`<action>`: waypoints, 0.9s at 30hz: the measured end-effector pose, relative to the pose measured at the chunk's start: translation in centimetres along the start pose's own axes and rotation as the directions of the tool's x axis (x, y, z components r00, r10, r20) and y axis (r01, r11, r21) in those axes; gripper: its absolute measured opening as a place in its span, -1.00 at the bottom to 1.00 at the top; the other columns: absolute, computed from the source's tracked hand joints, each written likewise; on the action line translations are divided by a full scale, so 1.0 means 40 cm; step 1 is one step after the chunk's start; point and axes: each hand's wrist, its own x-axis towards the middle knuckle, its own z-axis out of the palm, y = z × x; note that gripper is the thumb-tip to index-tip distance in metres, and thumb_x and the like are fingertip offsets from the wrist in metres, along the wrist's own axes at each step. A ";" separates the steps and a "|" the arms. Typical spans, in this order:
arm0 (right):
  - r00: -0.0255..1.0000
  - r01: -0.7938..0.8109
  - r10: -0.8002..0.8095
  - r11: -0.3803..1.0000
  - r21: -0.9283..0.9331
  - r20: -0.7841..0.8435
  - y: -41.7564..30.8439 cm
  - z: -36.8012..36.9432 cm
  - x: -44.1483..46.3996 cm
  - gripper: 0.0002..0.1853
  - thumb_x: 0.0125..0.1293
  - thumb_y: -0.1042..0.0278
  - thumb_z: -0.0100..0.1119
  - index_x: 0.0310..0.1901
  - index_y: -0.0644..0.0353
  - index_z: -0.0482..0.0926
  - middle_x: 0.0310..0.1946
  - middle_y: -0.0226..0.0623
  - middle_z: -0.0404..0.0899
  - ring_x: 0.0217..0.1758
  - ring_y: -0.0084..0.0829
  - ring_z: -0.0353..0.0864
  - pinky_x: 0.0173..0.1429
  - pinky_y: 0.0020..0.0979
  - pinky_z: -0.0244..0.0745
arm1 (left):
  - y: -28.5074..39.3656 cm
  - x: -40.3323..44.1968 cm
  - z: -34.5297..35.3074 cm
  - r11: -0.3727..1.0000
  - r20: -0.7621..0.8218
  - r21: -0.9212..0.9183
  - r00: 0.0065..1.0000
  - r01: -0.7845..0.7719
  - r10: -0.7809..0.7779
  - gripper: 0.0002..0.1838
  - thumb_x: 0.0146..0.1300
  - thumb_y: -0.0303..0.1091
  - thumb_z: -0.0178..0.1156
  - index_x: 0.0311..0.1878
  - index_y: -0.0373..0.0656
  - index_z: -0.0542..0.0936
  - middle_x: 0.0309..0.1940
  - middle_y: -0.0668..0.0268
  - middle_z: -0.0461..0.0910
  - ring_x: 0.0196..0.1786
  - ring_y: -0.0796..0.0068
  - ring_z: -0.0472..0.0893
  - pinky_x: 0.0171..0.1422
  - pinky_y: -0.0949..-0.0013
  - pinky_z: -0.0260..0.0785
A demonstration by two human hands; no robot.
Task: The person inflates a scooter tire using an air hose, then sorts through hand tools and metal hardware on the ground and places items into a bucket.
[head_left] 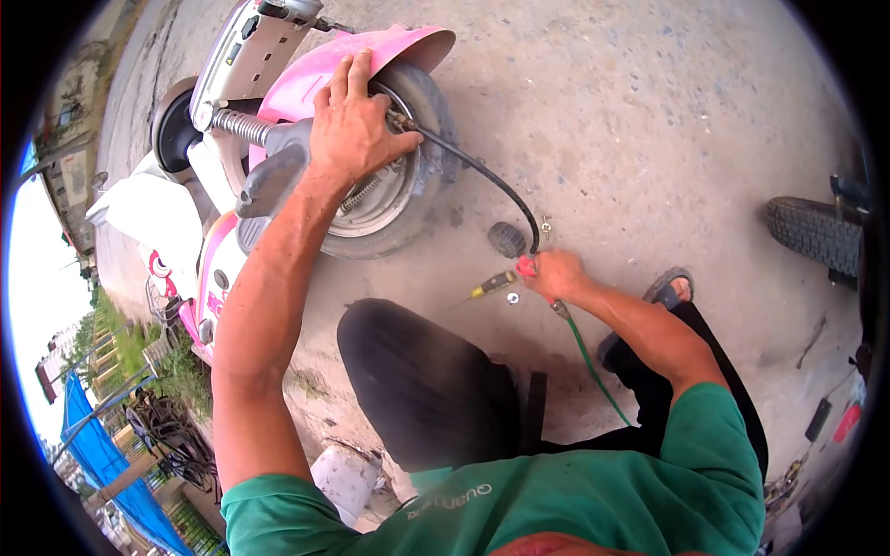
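Note:
My left hand (354, 130) lies spread over the pink fender (311, 74) and the rim of the scooter's wheel (431, 139), with thumb and fingers apart. A black hose (491, 176) runs from the wheel hub area beside that hand down to my right hand (554, 276). The fingers of my right hand are wrapped round a red fitting (527, 267), where the black hose ends. From below this hand a green hose (589, 357) leads towards my legs. A yellow and black screwdriver (493, 284) lies on the ground just left of the fitting.
Near the screwdriver are a dark round part (506, 239) and a small metal piece (513, 298). Another tire (814, 232) stands at the right edge. The scooter's white body (222, 167) fills the upper left. A white container (345, 482) is at the bottom left.

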 end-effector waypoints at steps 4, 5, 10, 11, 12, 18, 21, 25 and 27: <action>1.000 -0.018 0.016 0.994 0.108 0.023 -0.022 -0.002 -0.026 -0.54 0.23 -0.11 0.33 -0.23 0.21 0.76 -0.50 -0.10 0.73 -0.35 -0.10 0.78 -0.14 -0.08 0.67 | 0.001 0.000 -0.002 1.000 0.003 -0.021 1.000 0.012 -0.011 -0.39 -0.02 0.12 0.49 0.01 -0.12 0.83 0.64 -0.02 0.11 0.67 -0.05 0.08 0.67 -0.09 0.01; 0.997 -0.040 0.022 0.969 0.244 0.075 -0.027 -0.008 -0.035 -0.57 0.24 -0.09 0.34 -0.21 0.20 0.75 -0.48 -0.12 0.73 -0.35 -0.15 0.77 -0.15 -0.10 0.66 | 0.000 0.000 -0.002 1.000 0.000 -0.024 1.000 0.012 -0.012 -0.40 -0.03 0.11 0.49 0.00 -0.12 0.83 0.64 -0.02 0.11 0.67 -0.05 0.08 0.67 -0.09 0.01; 0.981 0.007 -0.107 0.851 0.526 0.161 -0.002 0.066 0.002 -0.61 0.30 -0.04 0.37 -0.25 0.19 0.72 -0.43 -0.21 0.74 -0.34 -0.31 0.73 -0.15 -0.17 0.60 | 0.000 0.003 -0.003 1.000 0.008 -0.025 1.000 0.018 -0.018 -0.42 -0.03 0.09 0.46 -0.01 -0.10 0.84 0.64 -0.02 0.11 0.67 -0.05 0.08 0.66 -0.10 0.01; 0.973 0.016 -0.139 0.837 0.547 0.186 0.011 0.090 0.010 -0.62 0.28 -0.02 0.38 -0.23 0.19 0.72 -0.40 -0.21 0.74 -0.33 -0.33 0.73 -0.14 -0.19 0.59 | -0.001 0.004 -0.004 1.000 0.009 -0.020 1.000 0.015 -0.015 -0.42 -0.03 0.10 0.46 -0.01 -0.10 0.83 0.64 -0.02 0.11 0.67 -0.06 0.08 0.66 -0.10 0.01; 0.963 0.023 -0.171 0.824 0.566 0.210 0.015 0.101 0.011 -0.64 0.27 0.00 0.40 -0.21 0.19 0.71 -0.38 -0.22 0.75 -0.33 -0.35 0.72 -0.14 -0.21 0.59 | -0.001 0.004 -0.003 1.000 0.010 -0.016 1.000 0.014 -0.014 -0.42 -0.03 0.10 0.46 -0.01 -0.10 0.83 0.64 -0.03 0.11 0.67 -0.06 0.08 0.66 -0.11 0.01; 0.990 -0.063 -0.056 0.630 0.774 0.126 -0.016 0.090 -0.022 -0.60 0.24 0.11 0.44 0.00 0.20 0.69 -0.20 -0.26 0.78 -0.15 -0.43 0.72 -0.03 -0.28 0.59 | -0.008 0.004 0.004 1.000 0.001 -0.024 1.000 0.004 -0.004 -0.41 -0.03 0.10 0.45 0.00 -0.10 0.83 0.64 -0.04 0.12 0.67 -0.08 0.08 0.66 -0.12 0.00; 0.993 -0.078 -0.014 0.654 0.752 0.115 -0.006 0.104 -0.005 -0.53 0.23 0.13 0.44 0.11 0.20 0.67 -0.09 -0.28 0.78 -0.05 -0.47 0.72 0.08 -0.34 0.59 | -0.007 0.005 0.003 1.000 -0.001 -0.022 1.000 0.002 -0.002 -0.41 -0.04 0.10 0.45 0.00 -0.10 0.83 0.64 -0.05 0.12 0.67 -0.08 0.08 0.66 -0.12 0.00; 1.000 -0.015 -0.007 0.729 0.684 0.029 0.002 0.127 0.000 -0.55 0.22 0.10 0.45 0.04 0.20 0.66 -0.19 -0.30 0.75 -0.14 -0.43 0.70 0.03 -0.33 0.58 | -0.007 0.005 0.006 0.999 -0.022 -0.039 1.000 -0.007 0.006 -0.43 -0.03 0.08 0.42 -0.02 -0.12 0.84 0.64 -0.02 0.11 0.67 -0.08 0.06 0.61 -0.11 0.04; 0.994 0.084 -0.019 0.744 0.663 -0.105 0.000 0.158 0.002 -0.66 0.25 0.07 0.44 -0.20 0.19 0.65 -0.42 -0.31 0.67 -0.39 -0.41 0.63 -0.21 -0.25 0.55 | -0.006 0.005 0.000 0.999 -0.012 -0.046 1.000 -0.001 0.000 -0.43 -0.03 0.07 0.42 -0.02 -0.13 0.84 0.65 -0.02 0.09 0.68 -0.09 0.06 0.62 -0.11 0.02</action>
